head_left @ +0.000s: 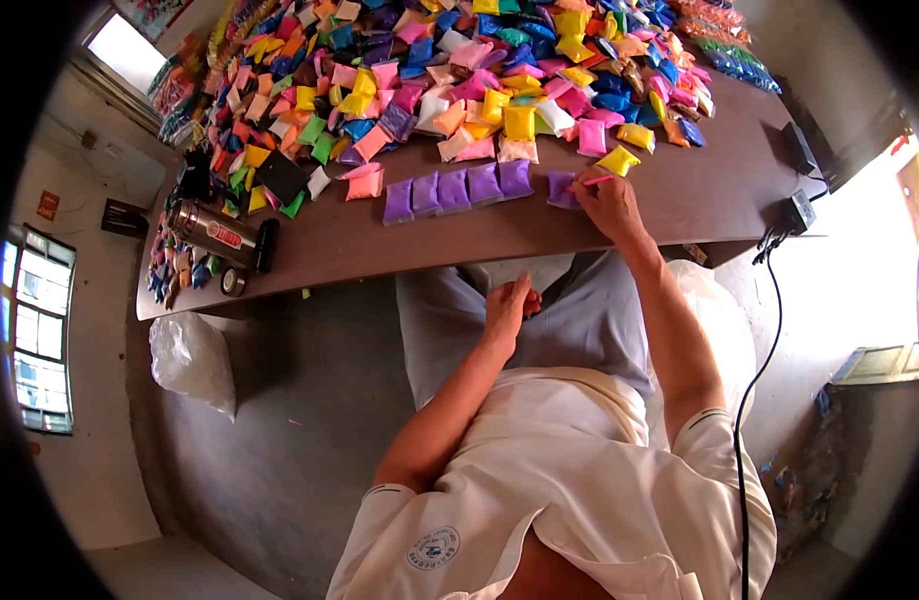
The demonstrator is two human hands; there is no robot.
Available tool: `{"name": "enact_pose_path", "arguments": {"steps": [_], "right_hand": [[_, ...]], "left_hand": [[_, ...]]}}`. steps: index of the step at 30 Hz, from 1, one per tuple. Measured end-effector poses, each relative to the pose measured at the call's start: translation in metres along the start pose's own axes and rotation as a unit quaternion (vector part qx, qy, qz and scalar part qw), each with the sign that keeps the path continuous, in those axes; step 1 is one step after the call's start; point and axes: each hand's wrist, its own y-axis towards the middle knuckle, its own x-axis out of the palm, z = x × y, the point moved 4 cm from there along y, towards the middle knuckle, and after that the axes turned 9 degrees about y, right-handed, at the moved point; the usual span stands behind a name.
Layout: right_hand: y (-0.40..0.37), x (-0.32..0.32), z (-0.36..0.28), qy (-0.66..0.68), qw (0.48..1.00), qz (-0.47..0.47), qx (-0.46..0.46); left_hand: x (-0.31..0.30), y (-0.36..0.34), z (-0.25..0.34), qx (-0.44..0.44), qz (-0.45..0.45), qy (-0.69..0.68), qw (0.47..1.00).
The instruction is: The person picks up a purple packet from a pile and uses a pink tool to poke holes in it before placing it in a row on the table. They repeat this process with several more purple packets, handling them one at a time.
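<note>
My right hand (pixel 611 204) is over the table, its fingers closed on the right edge of a small purple packet (pixel 561 190). A thin pink strip (pixel 598 180) shows at these fingers; I cannot make out what it is. To the left of that packet, several purple packets (pixel 451 190) lie side by side in a row. My left hand (pixel 511 303) is above my lap, below the table's front edge. Its fingers are curled and its thumb is extended; whatever they hold, if anything, is hidden. A yellow packet (pixel 618 160) lies just beyond my right hand.
A large heap of coloured packets (pixel 519 122) covers the back of the brown table (pixel 329 245). On the left lie a steel flask (pixel 214 232) and a black box (pixel 281 177). A power adapter (pixel 799 212) with a cable is at the right edge. A plastic bag (pixel 193 358) stands on the floor.
</note>
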Motion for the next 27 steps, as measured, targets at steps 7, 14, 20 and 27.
{"name": "enact_pose_path", "arguments": {"steps": [7, 14, 20, 27], "right_hand": [[0.013, 0.016, 0.002, 0.019, 0.999, 0.012, -0.027], [0.014, 0.014, 0.001, 0.054, 0.998, 0.016, 0.008], [0.019, 0.018, 0.006, 0.044, 0.998, -0.02, 0.035], [0.017, 0.015, 0.005, 0.046, 0.998, -0.018, 0.028]], "left_hand": [[-0.007, 0.009, -0.021, -0.022, -0.004, -0.024, 0.999], [-0.016, 0.009, -0.028, -0.041, -0.006, -0.037, 0.998], [-0.014, 0.008, -0.031, -0.056, 0.009, -0.046, 0.997], [-0.017, 0.008, -0.042, -0.08, -0.008, -0.049, 0.996]]}}
